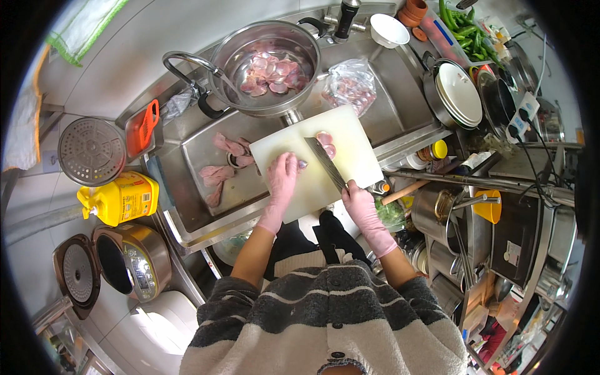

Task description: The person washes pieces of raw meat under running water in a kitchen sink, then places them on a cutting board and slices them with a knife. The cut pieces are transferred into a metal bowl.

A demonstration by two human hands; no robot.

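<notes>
My left hand (282, 176), in a pink glove, presses down on the white cutting board (347, 124). At its fingertips is a small dark-pink piece of raw meat (303, 164), partly hidden by the fingers. My right hand (358, 201), gloved alike, grips the handle of a kitchen knife (326, 161) with a patterned blade. The blade lies slantwise over the board, its tip pointing away from me. Just right of the blade's far end rest sliced pieces of meat (326, 144), perhaps gizzards. The board bridges the two basins of a steel sink (192, 150).
Behind the board stands a large steel pot (262, 110) holding cut meat (276, 72), under a curved faucet (180, 55). A plastic bag of meat (350, 86) lies in the right basin. More raw meat (218, 176) is in the left basin. Stacked bowls (459, 93) stand at right.
</notes>
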